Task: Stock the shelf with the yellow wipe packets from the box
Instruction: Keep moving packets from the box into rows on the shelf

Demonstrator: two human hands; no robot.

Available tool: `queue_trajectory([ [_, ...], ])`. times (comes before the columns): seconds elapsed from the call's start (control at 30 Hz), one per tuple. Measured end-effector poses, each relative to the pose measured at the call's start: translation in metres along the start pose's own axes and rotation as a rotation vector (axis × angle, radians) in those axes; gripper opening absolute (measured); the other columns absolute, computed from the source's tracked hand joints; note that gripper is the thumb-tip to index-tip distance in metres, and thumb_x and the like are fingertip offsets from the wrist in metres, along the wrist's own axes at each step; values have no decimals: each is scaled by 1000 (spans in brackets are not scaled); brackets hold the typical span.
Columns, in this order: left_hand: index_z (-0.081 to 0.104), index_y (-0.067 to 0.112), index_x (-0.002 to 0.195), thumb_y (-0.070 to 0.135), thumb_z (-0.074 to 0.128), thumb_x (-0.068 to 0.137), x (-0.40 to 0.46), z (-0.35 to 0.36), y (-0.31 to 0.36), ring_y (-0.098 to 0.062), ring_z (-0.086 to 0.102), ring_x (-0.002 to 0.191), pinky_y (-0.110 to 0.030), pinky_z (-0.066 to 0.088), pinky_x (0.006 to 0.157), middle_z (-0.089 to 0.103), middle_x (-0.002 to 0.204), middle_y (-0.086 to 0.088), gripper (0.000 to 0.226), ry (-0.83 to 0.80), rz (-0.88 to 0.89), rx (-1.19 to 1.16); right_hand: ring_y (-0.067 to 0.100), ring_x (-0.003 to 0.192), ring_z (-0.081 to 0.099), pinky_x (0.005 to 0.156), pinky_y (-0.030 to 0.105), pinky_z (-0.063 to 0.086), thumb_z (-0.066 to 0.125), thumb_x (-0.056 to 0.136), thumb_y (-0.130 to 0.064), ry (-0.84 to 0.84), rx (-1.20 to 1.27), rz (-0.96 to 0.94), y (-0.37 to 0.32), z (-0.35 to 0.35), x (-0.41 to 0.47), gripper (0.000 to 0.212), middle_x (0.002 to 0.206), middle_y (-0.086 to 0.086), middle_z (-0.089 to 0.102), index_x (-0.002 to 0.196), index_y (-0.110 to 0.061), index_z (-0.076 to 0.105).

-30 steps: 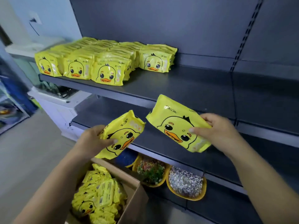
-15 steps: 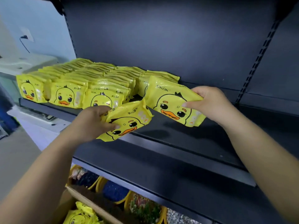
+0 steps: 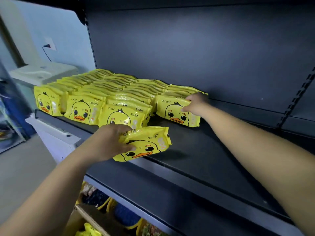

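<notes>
- Right hand: fingers curled on a packet, standing it at the row's 3 o'clock end.
- Left hand grips a second packet at the shelf edge, 6 o'clock.
- Next, I judge: release right, stand left's alongside.

Bright yellow wipe packets printed with black-outlined duck faces, orange bills, black eyes, on a dark grey shelf, pale blue wall left of the shelf, brown cardboard box below the shelf
</notes>
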State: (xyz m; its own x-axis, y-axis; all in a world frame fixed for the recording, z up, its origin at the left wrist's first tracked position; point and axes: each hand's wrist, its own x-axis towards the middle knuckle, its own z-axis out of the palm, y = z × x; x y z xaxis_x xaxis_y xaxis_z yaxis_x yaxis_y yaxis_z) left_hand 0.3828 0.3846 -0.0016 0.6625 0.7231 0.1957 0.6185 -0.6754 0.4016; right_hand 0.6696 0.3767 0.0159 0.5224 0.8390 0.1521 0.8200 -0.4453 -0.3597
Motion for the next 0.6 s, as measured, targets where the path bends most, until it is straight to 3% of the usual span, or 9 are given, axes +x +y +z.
queue_trajectory([
  [0.13,59,12,119,32,76,71,5,-2,-1,-15,54,69,-20,38,60,57,85,4,54,-12,-3,7,28,129,35,100,33,36,69,80,-36,40,-70,-9,0,10,11,57,137,10,42,131,-20,51],
  [0.23,61,12,114,31,75,73,14,-5,4,-12,52,69,-13,36,58,57,85,4,48,-10,15,11,27,129,34,100,33,34,66,82,-37,74,-83,-15,4,15,12,54,137,8,41,131,-21,50],
  [0.33,62,13,111,29,74,74,23,-4,12,-15,55,73,-15,37,59,60,86,1,41,-16,36,4,27,130,32,102,32,32,64,82,-41,114,-99,-43,12,18,12,55,138,6,41,132,-24,49],
  [0.43,60,13,116,30,74,74,34,-1,19,-23,57,85,-26,41,68,63,93,-4,47,-57,43,14,26,126,39,101,31,34,66,82,-36,176,62,-74,24,18,12,48,134,5,48,125,-20,54],
  [0.53,61,13,112,27,74,75,47,2,31,-17,53,75,-13,39,60,59,86,0,42,-103,92,35,16,112,51,93,26,38,67,83,-28,186,357,-118,35,7,4,37,119,1,58,115,-11,60],
  [0.6,64,16,106,25,75,75,59,4,42,-17,54,76,-12,38,60,62,85,1,34,-143,134,33,10,99,52,85,21,38,63,86,-23,109,614,-156,33,-7,-13,25,104,-2,59,106,-8,62],
])
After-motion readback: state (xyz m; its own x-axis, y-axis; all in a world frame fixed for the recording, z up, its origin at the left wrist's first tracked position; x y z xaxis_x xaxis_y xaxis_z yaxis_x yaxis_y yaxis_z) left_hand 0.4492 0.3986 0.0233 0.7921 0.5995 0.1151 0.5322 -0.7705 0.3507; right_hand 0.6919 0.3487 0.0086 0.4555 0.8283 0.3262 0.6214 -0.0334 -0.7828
